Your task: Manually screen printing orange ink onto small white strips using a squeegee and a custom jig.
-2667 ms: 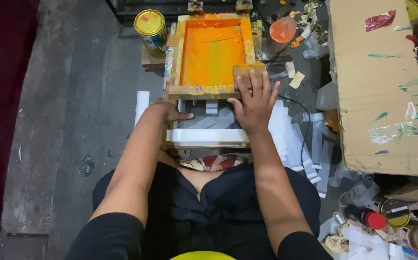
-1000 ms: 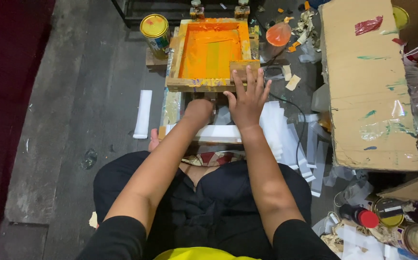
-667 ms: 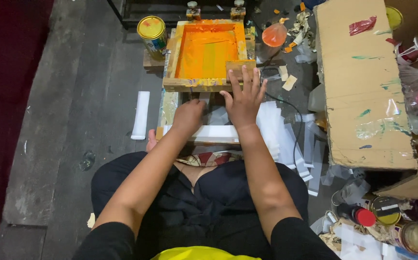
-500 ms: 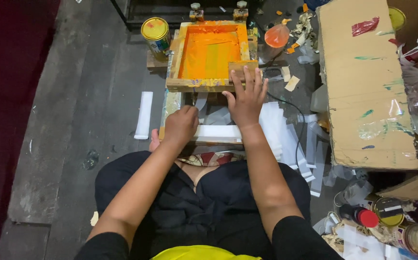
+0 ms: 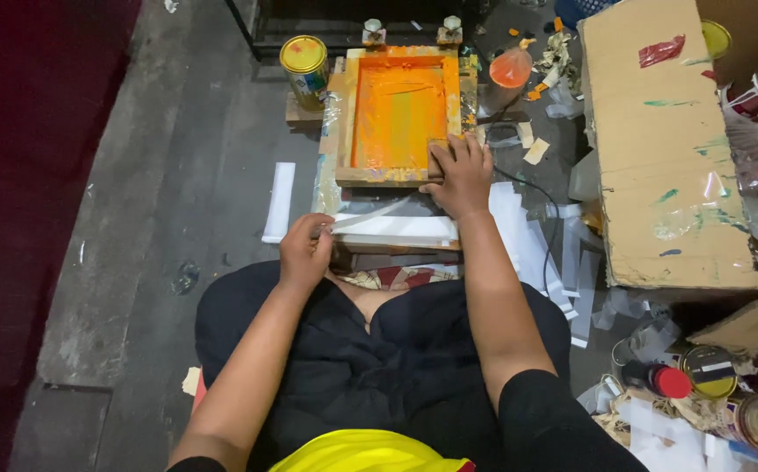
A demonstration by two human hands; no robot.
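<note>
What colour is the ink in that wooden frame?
Bright orange, filling the frame under the right hand; head view.

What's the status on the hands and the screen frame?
Left hand pinching a white paper sheet off the stack. Right hand flat on the wooden, orange-inked screen frame, near corner. Yellow-lidded tin stands clear, left of frame.

One wooden printing frame (image 5: pixel 399 115) lies at the far middle of the floor, its screen covered in orange ink. Two hands are in view: the left hand (image 5: pixel 306 252) and the right hand (image 5: pixel 459 175). One yellow-lidded tin (image 5: pixel 304 63) stands far left of the frame. Two small clamps (image 5: pixel 373 31) sit at the frame's far edge. One large cardboard box (image 5: pixel 663 144) stands on the right. One stack of white sheets (image 5: pixel 401 229) lies near the frame. One separate white strip (image 5: pixel 279 201) lies on the left. One red-capped can (image 5: pixel 658 379) lies near right, with one round tin (image 5: pixel 709 369) beside it.
</note>
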